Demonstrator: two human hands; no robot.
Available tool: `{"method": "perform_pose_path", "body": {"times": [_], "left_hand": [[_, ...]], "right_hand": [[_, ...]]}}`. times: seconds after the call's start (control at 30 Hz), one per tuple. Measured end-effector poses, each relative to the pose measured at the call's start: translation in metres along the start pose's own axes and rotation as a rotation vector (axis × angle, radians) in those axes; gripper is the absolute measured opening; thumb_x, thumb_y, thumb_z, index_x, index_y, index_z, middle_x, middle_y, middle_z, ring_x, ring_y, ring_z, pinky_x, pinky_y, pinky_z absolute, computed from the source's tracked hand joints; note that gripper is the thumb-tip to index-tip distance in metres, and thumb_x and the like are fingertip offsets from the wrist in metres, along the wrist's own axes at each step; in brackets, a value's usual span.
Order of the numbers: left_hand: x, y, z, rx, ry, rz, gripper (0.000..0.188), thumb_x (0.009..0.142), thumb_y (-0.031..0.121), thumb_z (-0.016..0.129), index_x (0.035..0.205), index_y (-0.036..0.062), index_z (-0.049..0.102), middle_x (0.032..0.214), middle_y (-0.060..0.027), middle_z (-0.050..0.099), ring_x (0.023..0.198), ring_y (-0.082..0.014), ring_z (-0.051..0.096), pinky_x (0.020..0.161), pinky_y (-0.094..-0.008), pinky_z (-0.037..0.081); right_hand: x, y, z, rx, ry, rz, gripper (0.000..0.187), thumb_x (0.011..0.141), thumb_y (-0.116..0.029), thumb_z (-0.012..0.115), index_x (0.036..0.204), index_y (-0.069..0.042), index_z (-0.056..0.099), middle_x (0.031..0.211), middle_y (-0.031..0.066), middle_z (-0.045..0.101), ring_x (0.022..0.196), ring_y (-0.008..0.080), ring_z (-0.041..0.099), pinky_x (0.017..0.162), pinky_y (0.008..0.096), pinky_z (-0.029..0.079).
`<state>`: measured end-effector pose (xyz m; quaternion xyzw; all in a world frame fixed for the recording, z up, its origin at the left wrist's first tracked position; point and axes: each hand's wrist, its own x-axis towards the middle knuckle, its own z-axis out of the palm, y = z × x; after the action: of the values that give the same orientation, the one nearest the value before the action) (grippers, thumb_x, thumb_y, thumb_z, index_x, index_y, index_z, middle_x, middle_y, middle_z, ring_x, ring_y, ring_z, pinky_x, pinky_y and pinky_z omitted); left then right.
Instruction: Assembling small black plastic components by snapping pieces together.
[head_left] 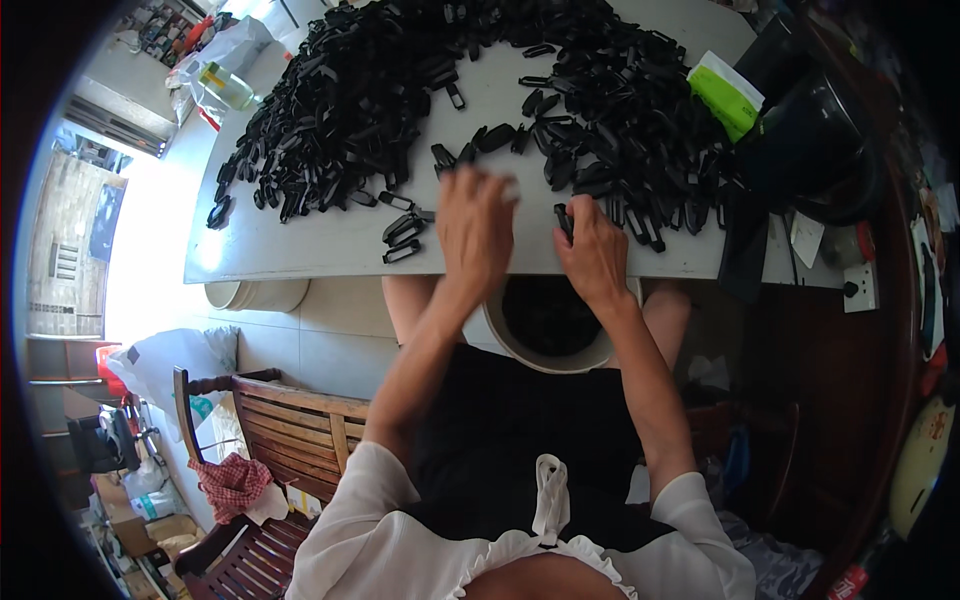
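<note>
Small black oblong plastic pieces, some with an open slot in them, lie heaped on a white table [485, 105]. One large pile [340, 120] is at the left and another pile [640, 150] at the right. My left hand [478, 225] is over the front of the table, its fingers smeared by motion close to a few loose pieces [490, 138]. What it may hold is hidden. My right hand [597, 250] is closed near the front edge, pinching a black plastic piece [564, 222] between thumb and fingers.
Between my knees, below the table edge, stands a round pale bucket [560, 368] with dark contents. Several loose pieces [402, 240] lie left of my left hand. A green-and-white packet [725, 95] and a black container [815, 135] are at the right. A wooden chair [295, 430] stands left.
</note>
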<state>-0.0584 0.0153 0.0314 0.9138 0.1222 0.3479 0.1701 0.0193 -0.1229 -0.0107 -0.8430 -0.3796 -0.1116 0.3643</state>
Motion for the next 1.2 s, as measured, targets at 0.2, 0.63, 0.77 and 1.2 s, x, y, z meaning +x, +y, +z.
{"method": "perform_pose_path", "body": {"times": [0.2,0.63,0.77,1.2], "left_hand": [[0.063,-0.065,0.057,0.347,-0.003,0.142,0.022,0.066,0.006,0.068,0.087,0.0006,0.065,0.104,-0.0159,0.052,0.1,-0.0325,0.045,0.085,-0.0438,0.031],[0.045,-0.039,0.008,-1.438,-0.444,-0.685,0.015,0.094,0.014,0.053,0.101,0.001,0.057,0.087,-0.0095,0.063,0.073,-0.0167,0.062,0.066,-0.0266,0.051],[0.005,-0.018,0.0,-1.738,-0.619,-0.791,0.018,0.095,0.014,0.052,0.106,0.0005,0.053,0.084,-0.0119,0.063,0.072,-0.017,0.063,0.062,-0.0257,0.053],[-0.057,0.035,-0.002,-1.334,-0.71,-0.845,0.019,0.085,0.01,0.065,0.099,0.0033,0.054,0.076,-0.0059,0.063,0.053,-0.0097,0.057,0.046,-0.0201,0.043]], "right_hand": [[-0.004,-0.002,0.006,-0.003,0.039,-0.094,0.037,0.071,-0.002,0.069,0.103,0.0,0.05,0.088,0.0144,0.058,0.075,0.0318,0.062,0.063,0.0381,0.05],[-0.01,0.011,-0.005,0.583,0.062,0.203,0.022,0.078,0.0,0.062,0.1,0.001,0.059,0.071,0.0009,0.055,0.059,0.0032,0.048,0.052,0.0184,0.039],[-0.014,-0.002,-0.025,1.053,0.063,0.443,0.009,0.082,-0.003,0.055,0.089,0.001,0.058,0.068,-0.0014,0.053,0.053,0.0061,0.047,0.047,0.0182,0.037],[-0.049,0.001,-0.052,1.071,-0.098,0.524,0.017,0.089,-0.003,0.041,0.102,-0.002,0.053,0.066,0.0009,0.052,0.052,0.003,0.04,0.046,0.0177,0.03]]}}
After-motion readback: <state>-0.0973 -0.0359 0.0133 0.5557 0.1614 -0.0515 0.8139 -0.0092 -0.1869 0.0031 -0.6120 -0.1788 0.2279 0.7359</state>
